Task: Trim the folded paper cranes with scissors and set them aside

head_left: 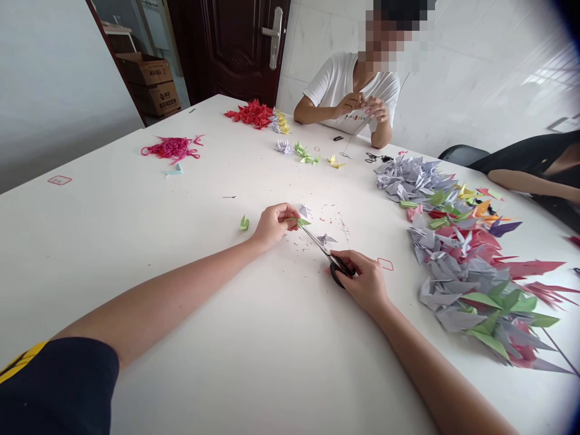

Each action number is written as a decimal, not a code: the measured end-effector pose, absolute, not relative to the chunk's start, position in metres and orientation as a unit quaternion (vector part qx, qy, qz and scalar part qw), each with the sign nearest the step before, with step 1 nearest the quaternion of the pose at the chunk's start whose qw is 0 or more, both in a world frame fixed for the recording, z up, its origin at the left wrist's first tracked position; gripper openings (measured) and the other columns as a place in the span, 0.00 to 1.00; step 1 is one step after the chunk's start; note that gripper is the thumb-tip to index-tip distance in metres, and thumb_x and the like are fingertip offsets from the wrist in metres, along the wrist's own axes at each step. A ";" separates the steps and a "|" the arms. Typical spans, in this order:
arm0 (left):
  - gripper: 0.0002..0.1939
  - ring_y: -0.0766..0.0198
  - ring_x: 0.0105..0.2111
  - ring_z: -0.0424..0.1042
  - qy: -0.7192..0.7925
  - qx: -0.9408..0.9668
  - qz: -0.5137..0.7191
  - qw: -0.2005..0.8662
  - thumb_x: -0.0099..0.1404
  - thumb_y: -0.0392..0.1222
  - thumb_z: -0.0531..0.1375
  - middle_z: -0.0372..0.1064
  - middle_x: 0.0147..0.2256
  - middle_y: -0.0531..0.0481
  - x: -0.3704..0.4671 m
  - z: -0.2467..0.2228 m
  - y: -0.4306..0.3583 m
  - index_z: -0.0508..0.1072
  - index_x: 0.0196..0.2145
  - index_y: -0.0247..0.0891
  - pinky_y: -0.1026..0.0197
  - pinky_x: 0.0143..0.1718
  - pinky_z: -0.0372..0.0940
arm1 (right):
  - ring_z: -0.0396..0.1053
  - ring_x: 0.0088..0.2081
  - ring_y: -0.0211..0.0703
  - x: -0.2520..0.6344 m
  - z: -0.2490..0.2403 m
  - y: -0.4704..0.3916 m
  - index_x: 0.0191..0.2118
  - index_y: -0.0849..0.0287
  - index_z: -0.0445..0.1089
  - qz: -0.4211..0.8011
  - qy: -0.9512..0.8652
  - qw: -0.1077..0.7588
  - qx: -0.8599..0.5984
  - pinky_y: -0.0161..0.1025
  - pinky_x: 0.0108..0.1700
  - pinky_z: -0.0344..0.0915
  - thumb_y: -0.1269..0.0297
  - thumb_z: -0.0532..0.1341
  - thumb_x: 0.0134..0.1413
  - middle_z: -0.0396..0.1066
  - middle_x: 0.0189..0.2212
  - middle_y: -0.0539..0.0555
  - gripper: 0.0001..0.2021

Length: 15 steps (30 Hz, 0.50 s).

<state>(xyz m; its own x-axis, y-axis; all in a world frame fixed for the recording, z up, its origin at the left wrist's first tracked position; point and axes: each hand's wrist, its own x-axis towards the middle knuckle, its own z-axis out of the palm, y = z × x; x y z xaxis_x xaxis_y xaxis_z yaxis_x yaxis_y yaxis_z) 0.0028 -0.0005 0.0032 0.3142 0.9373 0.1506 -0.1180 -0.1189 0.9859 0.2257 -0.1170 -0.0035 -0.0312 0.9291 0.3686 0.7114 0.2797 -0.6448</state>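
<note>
Between its fingertips my left hand (pixel 275 226) pinches a small green paper crane (pixel 303 222). My right hand (pixel 365 279) is closed round the black handles of a pair of scissors (pixel 322 247), whose blade tips reach the green crane. Whether the blades touch the paper I cannot tell. One pale grey crane (pixel 326 238) lies just beyond the scissors, and another grey crane (pixel 305 211) sits behind my left fingertips. To the left of that hand a green folded piece (pixel 244 223) stands on the white table (pixel 190 290). Tiny red scraps are scattered around the blades.
A long heap of grey, red and green cranes (pixel 471 266) covers the table's right side. Farther back are red cranes (pixel 256 115) and a pink cord bundle (pixel 172 148). A person in a white shirt (pixel 335 78) works opposite; another person's arm (pixel 534 181) rests at right.
</note>
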 end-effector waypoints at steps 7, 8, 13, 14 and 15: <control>0.02 0.68 0.25 0.67 0.351 0.581 0.464 0.569 0.57 0.32 0.62 0.71 0.26 0.49 0.003 0.006 -0.002 0.73 0.30 0.35 0.62 0.32 0.63 | 0.61 0.25 0.39 0.227 -0.004 -0.117 0.41 0.56 0.77 0.140 -0.706 0.375 -0.584 0.37 0.28 0.63 0.64 0.63 0.49 0.70 0.25 0.50 0.12; 0.02 0.68 0.25 0.67 0.350 0.584 0.463 0.568 0.58 0.32 0.61 0.71 0.26 0.49 0.003 0.006 -0.002 0.73 0.30 0.35 0.62 0.31 0.63 | 0.61 0.25 0.39 0.227 -0.004 -0.117 0.41 0.56 0.77 0.140 -0.707 0.375 -0.583 0.37 0.28 0.63 0.65 0.63 0.49 0.70 0.25 0.50 0.12; 0.02 0.69 0.26 0.67 0.342 0.593 0.459 0.567 0.59 0.32 0.60 0.71 0.27 0.49 0.002 0.005 -0.002 0.73 0.31 0.34 0.62 0.32 0.63 | 0.61 0.25 0.38 0.227 -0.004 -0.117 0.41 0.57 0.78 0.143 -0.706 0.375 -0.583 0.37 0.28 0.63 0.65 0.63 0.49 0.71 0.25 0.50 0.12; 0.02 0.69 0.26 0.67 0.340 0.593 0.458 0.569 0.59 0.32 0.61 0.71 0.27 0.49 0.002 0.005 -0.002 0.73 0.31 0.34 0.62 0.32 0.64 | 0.61 0.25 0.38 0.227 -0.004 -0.116 0.41 0.58 0.78 0.143 -0.705 0.377 -0.583 0.37 0.28 0.63 0.65 0.63 0.49 0.71 0.25 0.50 0.12; 0.01 0.69 0.26 0.67 0.338 0.592 0.458 0.571 0.58 0.32 0.61 0.71 0.27 0.49 0.002 0.006 -0.002 0.73 0.31 0.34 0.62 0.32 0.64 | 0.61 0.25 0.38 0.227 -0.005 -0.116 0.40 0.58 0.78 0.143 -0.704 0.379 -0.583 0.36 0.28 0.63 0.65 0.63 0.49 0.71 0.25 0.50 0.12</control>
